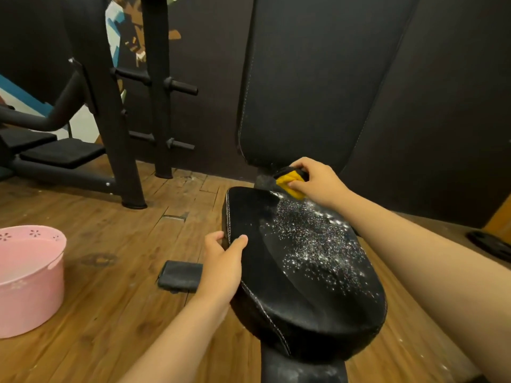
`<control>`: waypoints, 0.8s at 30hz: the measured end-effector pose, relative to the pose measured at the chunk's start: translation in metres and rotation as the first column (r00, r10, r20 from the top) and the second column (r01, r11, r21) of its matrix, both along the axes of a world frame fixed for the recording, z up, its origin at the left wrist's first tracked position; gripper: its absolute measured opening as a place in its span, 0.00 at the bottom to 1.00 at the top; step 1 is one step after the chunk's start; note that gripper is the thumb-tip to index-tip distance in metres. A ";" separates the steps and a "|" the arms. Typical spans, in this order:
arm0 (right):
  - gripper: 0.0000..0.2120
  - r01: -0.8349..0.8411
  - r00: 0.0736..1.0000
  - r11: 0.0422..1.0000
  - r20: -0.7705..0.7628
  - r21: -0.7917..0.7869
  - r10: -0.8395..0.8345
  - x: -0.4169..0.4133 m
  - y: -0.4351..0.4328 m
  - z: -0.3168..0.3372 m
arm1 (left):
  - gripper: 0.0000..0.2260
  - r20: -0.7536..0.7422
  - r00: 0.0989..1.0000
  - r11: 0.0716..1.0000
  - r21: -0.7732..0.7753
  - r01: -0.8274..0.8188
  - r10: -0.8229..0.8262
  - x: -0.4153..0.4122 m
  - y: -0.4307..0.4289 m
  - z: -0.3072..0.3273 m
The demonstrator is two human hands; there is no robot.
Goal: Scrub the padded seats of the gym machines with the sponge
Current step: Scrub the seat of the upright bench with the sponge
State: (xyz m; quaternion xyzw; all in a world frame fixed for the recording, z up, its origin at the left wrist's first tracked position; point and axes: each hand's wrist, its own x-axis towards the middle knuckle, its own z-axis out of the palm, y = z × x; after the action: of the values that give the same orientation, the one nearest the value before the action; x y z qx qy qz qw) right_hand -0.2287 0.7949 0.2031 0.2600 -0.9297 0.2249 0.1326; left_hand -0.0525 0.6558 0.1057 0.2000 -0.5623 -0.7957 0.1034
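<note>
Head view: the right grip (315,183) pinches the yellow sponge (290,187) at the far end of the padded seat (276,299), suds (312,239) just nearer. The left grip (224,261) clasps the seat's left edge, thumb on top; a dark cloth (181,275) lies just left of it, a pink tub (30,280) farther.

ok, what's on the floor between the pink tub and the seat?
Head view: a dark rectangular cloth or pad lies on the wood floor, beside the left hand gripping the seat edge.
</note>
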 end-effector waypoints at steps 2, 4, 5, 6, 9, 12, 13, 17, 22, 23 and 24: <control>0.16 -0.052 0.998 0.999 -0.034 0.009 0.053 -0.010 -0.016 -0.004 | 0.17 -0.018 1.000 0.997 0.072 0.003 -0.002 -0.004 0.000 -0.003; 0.16 -0.095 0.992 0.994 -0.073 0.060 0.099 -0.019 -0.035 -0.010 | 0.16 -0.034 0.999 0.991 0.133 -0.017 0.022 -0.005 0.002 -0.006; 0.17 -0.102 0.991 0.992 -0.083 0.079 0.109 -0.023 -0.046 -0.014 | 0.15 -0.046 0.998 0.987 0.156 -0.026 0.034 -0.006 0.002 -0.005; 0.19 -0.104 0.990 0.990 -0.086 0.098 0.112 -0.028 -0.055 -0.018 | 0.14 -0.059 0.997 0.984 0.174 -0.032 0.043 -0.007 0.001 -0.006; 0.19 -0.067 0.994 0.960 -0.065 0.273 0.087 -0.039 -0.072 -0.024 | 0.13 -0.103 0.994 0.984 0.179 -0.018 0.037 -0.007 -0.001 -0.007; 0.10 -0.034 0.996 0.908 -0.063 0.417 0.066 -0.043 -0.074 -0.017 | 0.13 -0.121 0.992 0.985 0.175 -0.002 0.023 -0.008 -0.002 -0.010; 0.09 -0.019 0.997 0.895 -0.059 0.446 0.051 -0.044 -0.072 -0.015 | 0.13 -0.117 0.993 0.983 0.183 -0.004 0.025 -0.008 -0.001 -0.010; 0.12 0.105 0.991 0.838 -0.128 0.535 -0.042 -0.047 -0.056 -0.014 | 0.15 -0.105 0.994 0.980 0.197 -0.019 0.040 -0.006 -0.001 -0.009; 0.12 0.221 0.969 0.780 -0.225 0.586 -0.105 -0.051 -0.020 -0.018 | 0.16 -0.115 0.992 0.982 0.184 -0.037 0.059 -0.004 0.001 -0.006; 0.11 0.241 0.965 0.767 -0.229 0.595 -0.126 -0.052 -0.012 -0.018 | 0.16 -0.114 0.992 0.983 0.182 -0.035 0.057 -0.004 0.001 -0.006; 0.10 0.264 0.961 0.751 -0.229 0.605 -0.153 -0.053 -0.003 -0.017 | 0.17 -0.111 0.992 0.983 0.180 -0.031 0.052 -0.003 0.001 -0.006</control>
State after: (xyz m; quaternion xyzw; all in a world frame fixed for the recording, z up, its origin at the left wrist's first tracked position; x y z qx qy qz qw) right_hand -0.2818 0.7916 0.1859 0.2011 -0.9599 -0.1375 0.1390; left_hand -0.0560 0.6569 0.0999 0.1739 -0.4778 -0.8506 0.1339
